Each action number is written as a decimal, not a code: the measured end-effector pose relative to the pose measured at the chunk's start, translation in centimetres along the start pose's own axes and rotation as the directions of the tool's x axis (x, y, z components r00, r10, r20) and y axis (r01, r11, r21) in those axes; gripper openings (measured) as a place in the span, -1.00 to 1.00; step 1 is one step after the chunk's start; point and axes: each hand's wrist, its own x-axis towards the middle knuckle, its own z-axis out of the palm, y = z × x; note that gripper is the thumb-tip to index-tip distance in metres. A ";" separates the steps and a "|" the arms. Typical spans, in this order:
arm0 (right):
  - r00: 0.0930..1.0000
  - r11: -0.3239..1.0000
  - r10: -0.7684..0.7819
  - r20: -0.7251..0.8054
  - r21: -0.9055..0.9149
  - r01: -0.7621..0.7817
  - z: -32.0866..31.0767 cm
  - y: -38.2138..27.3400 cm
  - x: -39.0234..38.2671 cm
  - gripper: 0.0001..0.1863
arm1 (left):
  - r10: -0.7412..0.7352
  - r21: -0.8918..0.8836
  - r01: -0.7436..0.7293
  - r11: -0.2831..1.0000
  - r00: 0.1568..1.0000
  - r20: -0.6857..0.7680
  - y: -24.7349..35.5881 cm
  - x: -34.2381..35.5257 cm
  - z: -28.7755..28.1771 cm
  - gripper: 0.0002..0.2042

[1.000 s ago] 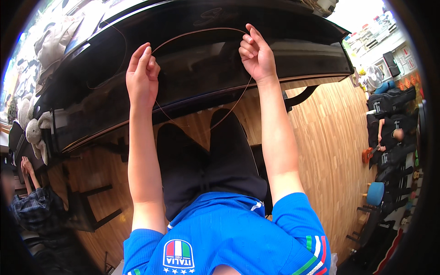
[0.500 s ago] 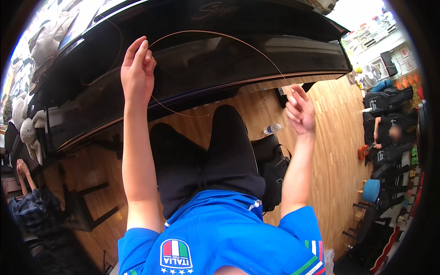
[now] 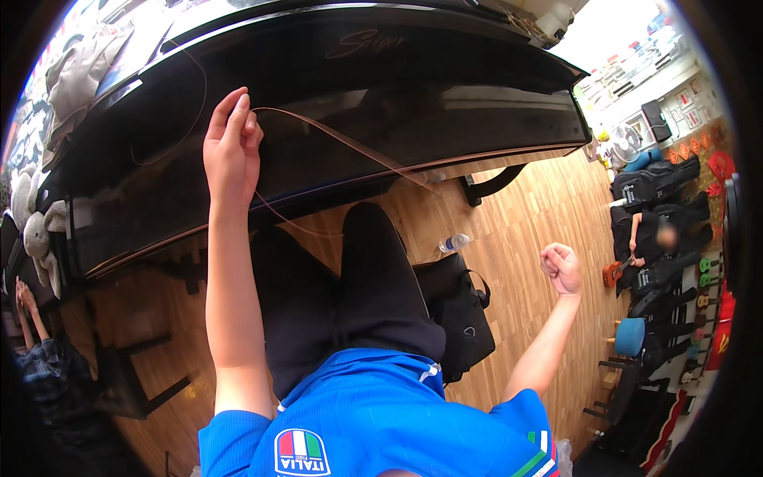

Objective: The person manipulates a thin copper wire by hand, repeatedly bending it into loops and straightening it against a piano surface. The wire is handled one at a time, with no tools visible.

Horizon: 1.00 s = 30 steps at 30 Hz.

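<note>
My left hand (image 3: pixel 233 151) is raised in front of a glossy black piano (image 3: pixel 358 95), fingers pinched on a thin copper-coloured string (image 3: pixel 318 123). One length arcs from the fingertips to the right and ends in a motion blur. Another length hangs below the hand and curves over my legs. My right hand (image 3: pixel 562 269) is off to the right above the wooden floor, fingers curled in, well apart from the string. Nothing shows in it. Left of my left hand a faint thin curve crosses the black surface; whether it is string or reflection I cannot tell.
A plastic bottle (image 3: pixel 454 243) and a black bag (image 3: pixel 457 318) are beside my right leg. Plush toys (image 3: pixel 40 230) sit at the piano's left end, near another person's hands (image 3: pixel 26 298). Far right, a person holds a small guitar (image 3: pixel 612 273) near a blue stool (image 3: pixel 629 337).
My right hand has come away from the string and moved right and down, curling closed. The string's freed right end has swung left. My left hand has lowered slightly, still pinching it.
</note>
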 end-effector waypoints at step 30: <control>0.612 0.873 -0.442 0.656 0.471 0.126 21.7 -14.5 20.5 -0.74 | 0.090 0.080 -0.104 0.991 0.983 0.157 -0.9 0.3 -1.2 -0.81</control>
